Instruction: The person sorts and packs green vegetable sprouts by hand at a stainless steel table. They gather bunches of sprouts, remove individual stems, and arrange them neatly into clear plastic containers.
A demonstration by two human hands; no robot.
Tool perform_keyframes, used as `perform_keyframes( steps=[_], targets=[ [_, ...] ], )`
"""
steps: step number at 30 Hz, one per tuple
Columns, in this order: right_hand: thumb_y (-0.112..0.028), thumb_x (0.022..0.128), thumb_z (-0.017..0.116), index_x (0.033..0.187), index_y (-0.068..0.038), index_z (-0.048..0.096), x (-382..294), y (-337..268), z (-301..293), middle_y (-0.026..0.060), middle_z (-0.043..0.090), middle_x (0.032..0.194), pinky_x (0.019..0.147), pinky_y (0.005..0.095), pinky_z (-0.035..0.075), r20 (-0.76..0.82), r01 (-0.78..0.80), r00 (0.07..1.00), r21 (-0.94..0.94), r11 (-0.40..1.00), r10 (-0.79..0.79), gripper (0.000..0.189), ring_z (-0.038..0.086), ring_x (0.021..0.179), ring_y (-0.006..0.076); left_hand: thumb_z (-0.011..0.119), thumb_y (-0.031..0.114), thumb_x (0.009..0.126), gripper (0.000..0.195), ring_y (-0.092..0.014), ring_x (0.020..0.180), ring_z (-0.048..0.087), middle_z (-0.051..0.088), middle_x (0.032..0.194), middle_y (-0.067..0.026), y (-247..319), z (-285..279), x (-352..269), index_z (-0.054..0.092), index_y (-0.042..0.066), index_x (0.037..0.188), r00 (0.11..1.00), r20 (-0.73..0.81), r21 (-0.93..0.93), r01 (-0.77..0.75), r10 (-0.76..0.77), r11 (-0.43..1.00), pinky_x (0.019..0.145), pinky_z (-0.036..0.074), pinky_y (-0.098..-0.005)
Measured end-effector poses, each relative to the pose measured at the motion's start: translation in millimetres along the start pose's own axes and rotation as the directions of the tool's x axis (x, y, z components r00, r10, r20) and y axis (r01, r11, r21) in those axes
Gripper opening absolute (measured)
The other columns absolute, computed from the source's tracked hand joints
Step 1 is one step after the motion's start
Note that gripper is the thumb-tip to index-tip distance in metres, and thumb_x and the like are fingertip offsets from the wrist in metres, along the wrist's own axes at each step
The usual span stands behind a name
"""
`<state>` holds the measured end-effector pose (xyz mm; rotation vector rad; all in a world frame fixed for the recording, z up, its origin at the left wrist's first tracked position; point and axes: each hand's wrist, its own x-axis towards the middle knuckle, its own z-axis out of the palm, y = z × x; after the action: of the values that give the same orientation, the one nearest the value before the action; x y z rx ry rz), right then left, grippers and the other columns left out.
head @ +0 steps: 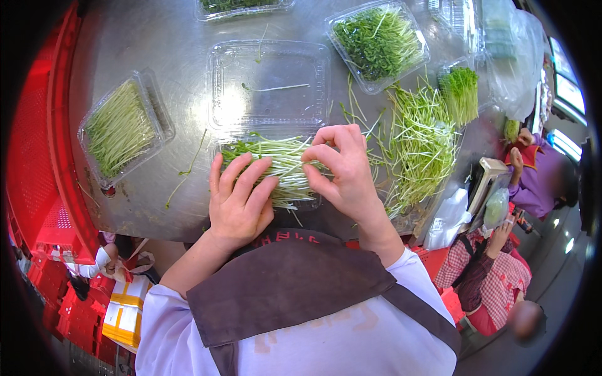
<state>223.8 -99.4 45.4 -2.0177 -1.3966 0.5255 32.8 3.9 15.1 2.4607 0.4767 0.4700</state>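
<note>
An open clear plastic clamshell box lies in front of me, its lid (pixel 269 84) folded back flat with a loose sprout on it. In its near half is a bundle of pea sprouts (pixel 288 164), leaves to the left and pale stems to the right. My left hand (pixel 242 197) rests on the leafy end with its fingers spread. My right hand (pixel 341 169) is at the stem end, thumb and forefinger bent close together; whether a stem is pinched between them is unclear. A heap of loose pea sprouts (pixel 421 145) lies right of my right hand.
Filled boxes of sprouts stand at the left (pixel 122 127) and upper right (pixel 378 42). Stray sprouts lie on the metal table (pixel 164 207). Red plastic crates (pixel 37 155) flank its left side. Clear plastic bags (pixel 512 61) are at the far right, with two people (pixel 489 282) beyond the edge.
</note>
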Motion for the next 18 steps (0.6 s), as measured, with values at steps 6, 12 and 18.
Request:
perform_keyframes(
  steps=[6,12,18],
  targets=[
    [-0.013,0.071,0.073,0.086,-0.012,0.064,1.8,-3.2,1.2,0.0014,0.055,0.096,0.080,0.0385,0.036,0.000,-0.022,1.000,-0.057,0.998,0.022,0.017,0.049,0.093,0.0234,0.066,0.007,0.068,0.033,-0.031,0.119,0.051,0.060,0.123,-0.0064,0.8,-1.1,1.4,0.064,0.010,0.100,1.000,0.022,0.029,0.003,-0.004,1.000,0.110,0.026,-0.0574],
    [-0.013,0.072,0.072,0.083,-0.012,0.062,0.7,-4.2,2.6,0.0016,0.055,0.095,0.081,0.0393,0.035,0.021,-0.013,1.000,-0.030,0.999,0.014,0.015,0.049,0.093,0.0236,0.066,0.008,0.067,0.034,-0.030,0.120,0.050,0.060,0.120,-0.0043,0.5,-0.9,0.4,0.064,0.011,0.100,1.000,0.029,0.021,0.002,-0.003,1.000,0.110,0.026,-0.0582],
    [-0.013,0.072,0.072,0.082,-0.012,0.062,4.1,-6.6,4.9,0.0019,0.055,0.096,0.082,0.0400,0.035,-0.015,-0.008,1.000,-0.077,0.997,0.007,0.014,0.049,0.093,0.0240,0.066,0.008,0.067,0.034,-0.030,0.120,0.050,0.060,0.117,-0.0029,-0.2,0.2,-0.5,0.064,0.011,0.101,1.000,0.016,0.019,-0.006,0.006,1.000,0.110,0.026,-0.0580]
  ],
)
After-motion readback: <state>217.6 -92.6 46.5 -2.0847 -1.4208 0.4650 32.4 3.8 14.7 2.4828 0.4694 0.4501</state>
